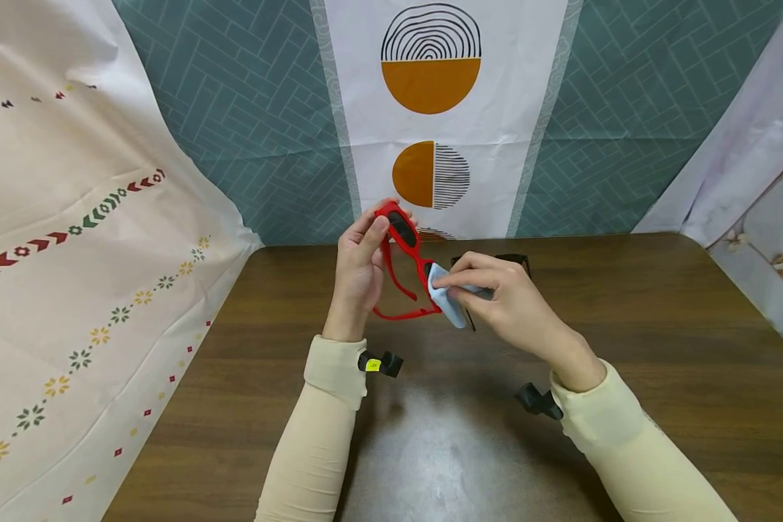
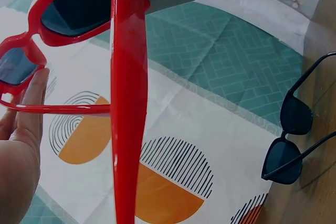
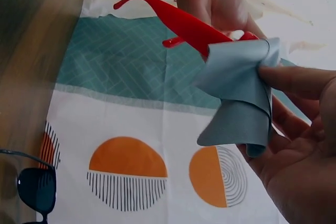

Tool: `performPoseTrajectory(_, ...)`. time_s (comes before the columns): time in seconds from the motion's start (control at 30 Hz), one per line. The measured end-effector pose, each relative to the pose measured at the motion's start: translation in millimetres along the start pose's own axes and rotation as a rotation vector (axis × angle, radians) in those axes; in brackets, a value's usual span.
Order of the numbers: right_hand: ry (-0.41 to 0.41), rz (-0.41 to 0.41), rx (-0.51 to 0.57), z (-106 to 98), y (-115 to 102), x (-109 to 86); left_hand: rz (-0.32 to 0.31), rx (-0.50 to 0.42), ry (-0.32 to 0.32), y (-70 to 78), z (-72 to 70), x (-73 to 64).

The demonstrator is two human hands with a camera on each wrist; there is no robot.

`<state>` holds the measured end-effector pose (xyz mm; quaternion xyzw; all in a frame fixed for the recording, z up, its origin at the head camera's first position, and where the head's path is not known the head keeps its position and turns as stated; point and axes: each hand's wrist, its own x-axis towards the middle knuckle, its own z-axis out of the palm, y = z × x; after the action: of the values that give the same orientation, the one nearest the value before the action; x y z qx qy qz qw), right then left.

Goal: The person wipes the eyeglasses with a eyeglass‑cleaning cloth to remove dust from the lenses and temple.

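Observation:
Red-framed sunglasses [image 1: 403, 229] with dark lenses are held up above the table, tilted, their temples spread open. My left hand [image 1: 360, 261] grips one end of the frame, thumb on the rim beside a lens. My right hand [image 1: 505, 293] pinches a light blue cloth [image 1: 449, 301] over the other lens, covering most of it. In the right wrist view, the cloth [image 3: 236, 82] hangs in folds between thumb and fingers and hides the rim. Behind the right hand, black sunglasses [image 2: 295, 116] rest on the table, partly hidden in the head view.
The brown wooden table [image 1: 235, 420] spreads beneath both arms. At its far edge hangs a green and white patterned cloth backdrop [image 1: 248, 130]. A cream cloth with printed flowers [image 1: 91, 290] drapes on the left, and a pale curtain [image 1: 724, 159] on the right.

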<state>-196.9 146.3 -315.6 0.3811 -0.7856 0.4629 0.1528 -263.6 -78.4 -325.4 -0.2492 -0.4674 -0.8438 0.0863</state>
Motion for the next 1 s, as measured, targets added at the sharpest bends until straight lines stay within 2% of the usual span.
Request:
performPoseTrajectory(0.37, -0.143, 0.014, -0.007, -13.7, 4.3, -1.6, -0.002, -0.068, 0.043, 3.2, 0.1, 0.9)
performPoseTrajectory(0.43, -0.118, 0.028, -0.026, -15.9, 3.6, -1.5, -0.012, -0.066, 0.042, 3.0, -0.4, 1.0)
performPoseTrajectory(0.53, -0.014, 0.031, -0.053, -17.2, 1.3, -1.4, -0.025, -0.050, 0.033, 2.4, -0.5, 1.1)
performPoseTrajectory(0.67, 0.109, -0.033, -0.053, -9.9, -0.9, -0.4, -0.038, -0.015, 0.022, 1.4, -0.1, 0.3)
performPoseTrajectory(0.83, 0.114, -0.117, -0.038, 5.6, -0.2, 2.2, -0.060, 0.021, -0.002, -0.6, 2.0, -1.0)
performPoseTrajectory(1.0, 0.132, -0.099, -0.062, 9.8, 2.7, 3.2, -0.068, 0.041, -0.020, -1.5, 3.9, -1.7)
